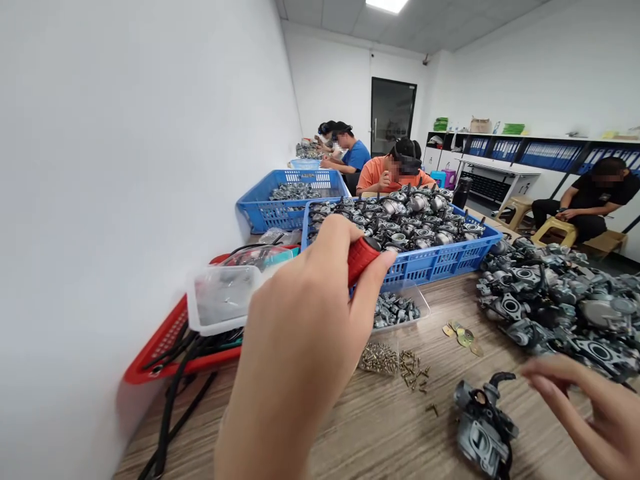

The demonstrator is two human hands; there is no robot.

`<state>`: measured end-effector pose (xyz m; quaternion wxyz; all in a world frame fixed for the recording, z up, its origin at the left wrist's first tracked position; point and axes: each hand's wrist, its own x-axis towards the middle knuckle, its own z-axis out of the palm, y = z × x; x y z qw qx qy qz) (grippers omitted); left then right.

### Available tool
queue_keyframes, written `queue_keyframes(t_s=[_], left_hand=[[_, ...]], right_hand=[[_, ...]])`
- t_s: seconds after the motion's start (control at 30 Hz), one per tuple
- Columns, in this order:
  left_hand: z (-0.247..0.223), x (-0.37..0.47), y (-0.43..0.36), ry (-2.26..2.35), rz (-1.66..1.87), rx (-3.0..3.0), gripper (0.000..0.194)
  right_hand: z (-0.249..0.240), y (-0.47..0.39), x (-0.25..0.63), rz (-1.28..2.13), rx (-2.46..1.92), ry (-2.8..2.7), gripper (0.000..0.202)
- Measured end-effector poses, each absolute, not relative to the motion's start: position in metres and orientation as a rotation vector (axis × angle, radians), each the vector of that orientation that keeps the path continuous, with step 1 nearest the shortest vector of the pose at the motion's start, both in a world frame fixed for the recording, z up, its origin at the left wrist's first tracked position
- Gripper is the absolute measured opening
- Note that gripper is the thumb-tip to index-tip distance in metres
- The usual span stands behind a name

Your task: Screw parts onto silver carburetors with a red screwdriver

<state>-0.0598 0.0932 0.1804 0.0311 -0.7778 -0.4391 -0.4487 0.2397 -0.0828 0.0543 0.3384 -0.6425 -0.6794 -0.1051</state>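
Note:
My left hand (310, 300) is raised in the middle of the view, its fingers wrapped round a thick red tool handle (363, 259) with a black end. The rest of that tool is hidden behind the hand. At the lower right, my right hand (595, 413) has thumb and index fingertip brought together in a pinch; anything between them is too small to make out. Just left of those fingertips a metal carburetor (483, 427) lies on the table, its short black hose (503, 378) pointing toward them.
Small brass screws (413, 370) lie loose beside their clear box (379, 358). Behind are thin brass discs (464, 337), a tub of small metal parts (397, 310) and a blue crate (430, 265) of carburetors. More carburetors (575, 307) are heaped right; a red basket (165, 343) stands left. Several people sit beyond.

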Motion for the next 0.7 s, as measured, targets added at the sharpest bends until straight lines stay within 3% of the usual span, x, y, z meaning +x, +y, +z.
queue_keyframes(t_s=[0.13, 0.33, 0.5, 0.7], left_hand=[[0.18, -0.059, 0.093, -1.305, -1.348, -2.392, 0.016], [0.181, -0.057, 0.094, -1.31, -1.352, -2.411, 0.014], [0.181, -0.056, 0.093, -1.349, -1.329, -2.425, 0.016], [0.183, -0.059, 0.092, -1.358, -1.363, -2.414, 0.016]], right_hand=[[0.087, 0.009, 0.219, -0.102, -1.601, -2.094, 0.018], [0.074, 0.11, 0.156, -0.053, -1.793, -2.505, 0.019], [0.061, 0.143, 0.117, -0.044, -1.823, -2.576, 0.023], [0.061, 0.141, 0.132, -0.068, -1.905, -2.569, 0.021]])
